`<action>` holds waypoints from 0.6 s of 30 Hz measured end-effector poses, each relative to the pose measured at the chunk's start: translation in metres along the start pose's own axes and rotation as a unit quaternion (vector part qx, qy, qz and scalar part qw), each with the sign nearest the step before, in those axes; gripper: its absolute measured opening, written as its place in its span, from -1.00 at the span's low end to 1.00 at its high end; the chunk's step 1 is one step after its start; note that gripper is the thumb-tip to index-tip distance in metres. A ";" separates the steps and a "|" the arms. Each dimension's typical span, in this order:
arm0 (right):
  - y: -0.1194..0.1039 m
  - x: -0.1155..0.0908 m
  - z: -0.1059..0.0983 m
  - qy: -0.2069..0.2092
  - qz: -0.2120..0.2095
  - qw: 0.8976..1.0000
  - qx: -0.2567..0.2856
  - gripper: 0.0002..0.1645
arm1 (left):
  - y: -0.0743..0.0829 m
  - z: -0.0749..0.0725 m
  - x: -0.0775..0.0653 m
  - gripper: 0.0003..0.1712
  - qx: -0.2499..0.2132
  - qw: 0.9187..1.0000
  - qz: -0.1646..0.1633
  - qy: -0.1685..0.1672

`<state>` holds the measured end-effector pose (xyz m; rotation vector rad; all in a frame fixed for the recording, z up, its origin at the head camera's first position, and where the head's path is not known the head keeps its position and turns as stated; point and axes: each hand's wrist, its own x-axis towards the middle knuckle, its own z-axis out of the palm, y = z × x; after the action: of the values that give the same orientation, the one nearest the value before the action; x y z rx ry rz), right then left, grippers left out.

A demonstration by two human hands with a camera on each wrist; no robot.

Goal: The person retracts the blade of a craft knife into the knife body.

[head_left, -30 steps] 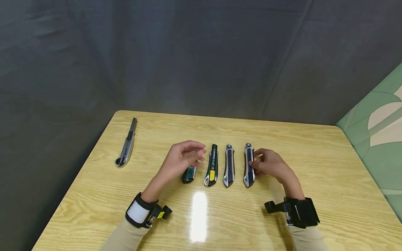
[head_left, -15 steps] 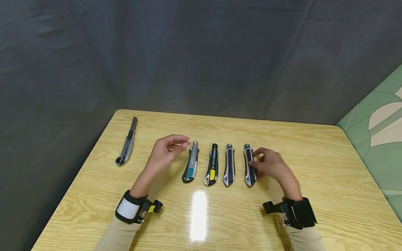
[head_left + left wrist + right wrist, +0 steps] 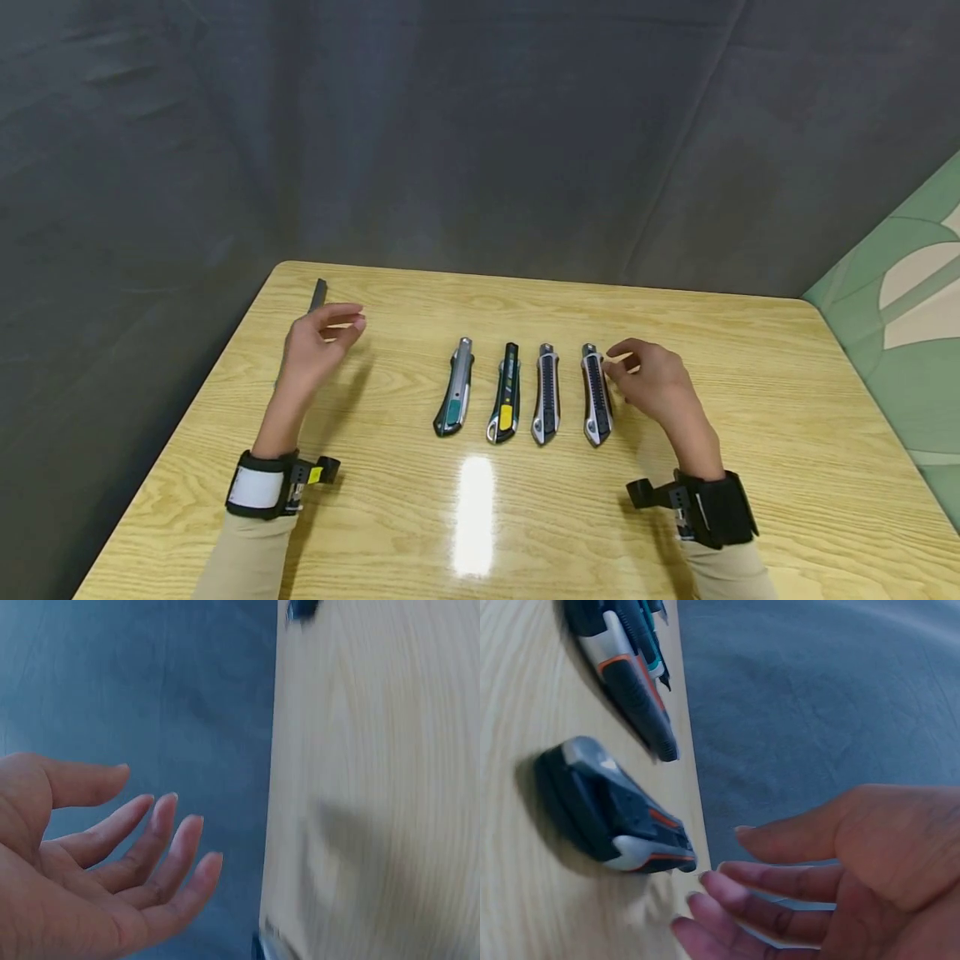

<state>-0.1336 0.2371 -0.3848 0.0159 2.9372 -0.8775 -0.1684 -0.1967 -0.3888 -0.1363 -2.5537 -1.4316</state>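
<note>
Four cutters would be a count, so several snap-off utility knives lie on the table: a grey one with a teal slider (image 3: 454,392), a black one with a yellow slider (image 3: 506,396), and two silver-and-black ones, the inner (image 3: 547,396) and the outer (image 3: 596,396). My right hand (image 3: 656,383) hovers just right of the outer knife, fingers loosely bent around nothing. In the right wrist view its fingertips lie near that knife's tip end. My left hand (image 3: 309,354), empty with relaxed fingers, is above a silver knife (image 3: 318,295), covering most of it in the head view.
The wooden table (image 3: 405,517) ends at a dark curtain (image 3: 480,142) behind and to the left. A green patterned panel (image 3: 900,333) borders its right side. Both wrists carry black straps with small cameras.
My left hand has moved left from the teal-slider knife to over the far-left knife. My right hand has let go of the outer silver-and-black knife and risen slightly; that knife sits slightly more tilted.
</note>
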 end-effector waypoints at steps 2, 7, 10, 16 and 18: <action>-0.002 0.001 -0.001 0.025 -0.013 1.000 -0.004 -0.64 | -0.007 -0.008 0.001 -0.61 0.024 0.999 -0.017 0.018; -0.008 0.003 0.001 0.053 -0.022 0.998 0.017 -0.71 | -0.019 -0.025 0.000 -0.42 0.078 0.994 -0.072 0.038; -0.012 0.003 0.003 0.068 -0.028 0.997 0.026 -0.73 | -0.025 -0.032 0.000 -0.26 0.112 0.989 -0.092 0.036; -0.019 0.006 0.008 0.087 -0.040 0.995 0.034 -0.76 | -0.036 -0.040 -0.003 -0.18 0.164 0.980 -0.113 0.010; -0.021 0.007 0.010 0.082 -0.039 0.995 0.041 -0.76 | -0.039 -0.041 -0.003 -0.18 0.173 0.977 -0.121 -0.005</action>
<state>-0.1406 0.2136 -0.3822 -0.0250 3.0683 -1.0567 -0.1664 -0.2516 -0.4009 0.2311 -2.8573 -1.0279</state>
